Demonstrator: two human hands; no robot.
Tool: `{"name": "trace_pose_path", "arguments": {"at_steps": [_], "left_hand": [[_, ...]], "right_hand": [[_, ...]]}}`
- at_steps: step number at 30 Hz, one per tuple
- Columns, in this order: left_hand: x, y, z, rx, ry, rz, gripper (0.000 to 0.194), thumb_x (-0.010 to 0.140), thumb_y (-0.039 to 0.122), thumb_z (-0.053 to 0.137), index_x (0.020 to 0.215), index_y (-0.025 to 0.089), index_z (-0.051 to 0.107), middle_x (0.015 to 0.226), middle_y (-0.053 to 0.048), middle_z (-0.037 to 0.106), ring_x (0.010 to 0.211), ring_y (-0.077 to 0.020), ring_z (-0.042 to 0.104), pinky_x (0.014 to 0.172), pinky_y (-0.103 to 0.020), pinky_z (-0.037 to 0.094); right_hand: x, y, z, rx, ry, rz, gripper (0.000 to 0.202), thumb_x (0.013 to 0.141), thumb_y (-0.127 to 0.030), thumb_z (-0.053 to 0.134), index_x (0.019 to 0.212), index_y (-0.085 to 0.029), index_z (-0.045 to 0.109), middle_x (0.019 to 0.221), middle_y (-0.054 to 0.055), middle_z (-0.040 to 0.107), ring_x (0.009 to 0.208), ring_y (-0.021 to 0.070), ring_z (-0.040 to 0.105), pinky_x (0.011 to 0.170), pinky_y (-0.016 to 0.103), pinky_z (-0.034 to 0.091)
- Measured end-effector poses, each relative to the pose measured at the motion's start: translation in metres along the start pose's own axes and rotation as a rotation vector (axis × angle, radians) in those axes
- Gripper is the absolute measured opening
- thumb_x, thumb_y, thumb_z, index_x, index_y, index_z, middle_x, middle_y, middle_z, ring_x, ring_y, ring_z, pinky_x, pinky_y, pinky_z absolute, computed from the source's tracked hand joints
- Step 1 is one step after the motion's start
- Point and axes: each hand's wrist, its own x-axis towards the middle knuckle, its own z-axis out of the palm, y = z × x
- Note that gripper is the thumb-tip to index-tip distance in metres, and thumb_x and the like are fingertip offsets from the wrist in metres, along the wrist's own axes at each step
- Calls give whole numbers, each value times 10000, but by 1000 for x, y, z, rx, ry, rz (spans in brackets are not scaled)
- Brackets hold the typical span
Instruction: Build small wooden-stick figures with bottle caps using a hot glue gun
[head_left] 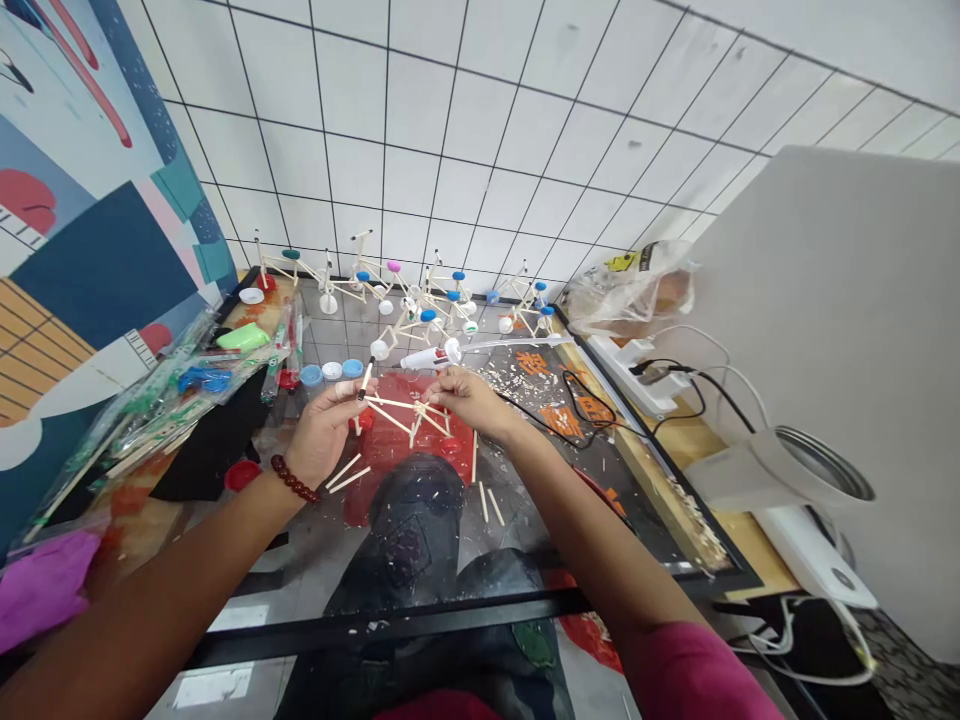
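Observation:
A small bicycle-shaped frame of pale wooden sticks (394, 403) is held up between both hands over the red sheet. My left hand (324, 432), with a beaded bracelet at the wrist, pinches its left end, where an upright stick with dark ends rises. The closed fingertips of my right hand (466, 398) are at the frame's right-hand joint; whether they hold a separate small piece there is hidden. Just beyond the hands lies a white glue tube (426, 358). Loose sticks (349, 479) lie below my left hand, and more sticks (491, 505) lie to the right.
Several finished stick bicycles (431, 290) with bottle-cap wheels stand along the tiled wall. Blue and white caps (331, 371) sit at left, near plastic-wrapped materials (217, 370). Wood shavings (517, 385) and a black cable (585, 400) lie at right, beside a power strip (637, 375).

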Motion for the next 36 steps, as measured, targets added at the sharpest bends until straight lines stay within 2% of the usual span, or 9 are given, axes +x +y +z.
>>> {"name": "trace_pose_path", "arguments": {"at_steps": [5,12,16,21,26,30,33,36], "left_hand": [[0,1,1,3,-4,5,210,530,198,843,730,176,785,907,-40,761,958,-201,638,946,-313,452],[-1,2,2,9,10,-2,244,531,198,840,769,168,793,910,-41,751,987,-211,632,976,-319,436],[-1,2,2,12,4,11,201,534,196,833,728,170,786,901,-46,746,996,-224,631,982,-331,432],[0,1,2,8,-5,18,187,541,191,831,718,167,778,903,-48,748,991,-221,631,983,-334,432],[-1,1,1,13,-11,16,181,563,184,823,735,157,773,912,-57,752,972,-222,640,970,-344,439],[-1,1,-1,15,-10,20,176,573,180,818,741,161,772,909,-56,752,970,-223,642,966,-349,443],[1,-1,-2,5,-10,16,171,574,179,816,739,172,772,910,-46,755,957,-209,639,954,-339,449],[1,-2,-3,2,-16,11,159,580,182,814,734,179,774,908,-38,756,940,-196,639,939,-324,453]], "right_hand": [[2,-2,-1,45,-43,-7,167,836,-158,622,773,-185,775,770,29,674,833,173,569,848,316,452],[-1,-5,1,240,-96,77,156,834,-226,621,789,-178,762,780,18,737,765,158,638,774,293,480],[-5,-8,5,244,45,109,119,804,-228,650,773,-179,754,784,15,731,747,155,646,754,290,486],[-10,-14,4,164,240,64,121,816,-225,645,765,-196,751,819,20,710,814,173,644,821,322,482],[-15,-24,0,113,285,-3,124,840,-215,640,783,-212,750,833,19,690,846,177,623,838,325,479],[-23,-29,-2,24,286,-34,131,843,-184,637,814,-211,761,768,7,625,766,158,578,761,292,463],[-30,-26,-4,-24,302,-42,136,847,-175,630,834,-213,760,751,0,601,747,152,556,731,278,448],[-32,-20,-5,-80,355,12,134,834,-154,631,815,-205,753,725,-4,584,749,158,556,738,284,440]]}}
